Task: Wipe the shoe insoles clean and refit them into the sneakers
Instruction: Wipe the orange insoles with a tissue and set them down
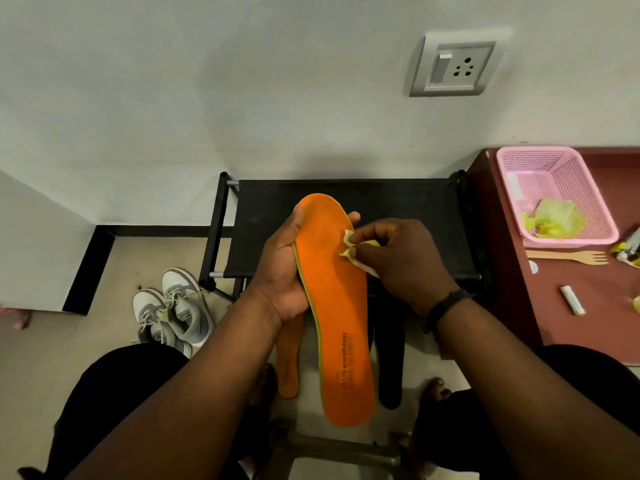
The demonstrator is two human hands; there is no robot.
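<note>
left hand (284, 268) grips the orange insole (341, 323) from its left edge, around the forefoot: thumb on the near-left rim, fingertips curled round and showing past the right edge near the toe. insole is held up over the lap, top face to the camera, toe pointing away toward the wall, heel toward the person. printed text near the heel.

right hand (398, 261) pinches a small crumpled yellow wipe (356, 252) between thumb and bunched fingers, wipe pressed on the insole's right side in the forefoot area. black band (446, 306) on the right wrist.

second orange insole (289, 362) lies on the floor below the left wrist, partly hidden by it. a dark insole (389, 358) sits just right of the held one, also on the floor; a thin dark strip between them may be another, cannot tell.

pair of grey-white sneakers (173, 310) on the floor to the left, side by side and touching, beside the leg of a black rack (346, 220) that stands against the wall.

right side: reddish-brown table (571, 323) with a pink basket (554, 195) holding crumpled yellow-green wipes (554, 220). near the basket's front edge a wooden fork (568, 257), and further toward the person a small white tube (572, 300). wall socket (453, 65) above.
</note>
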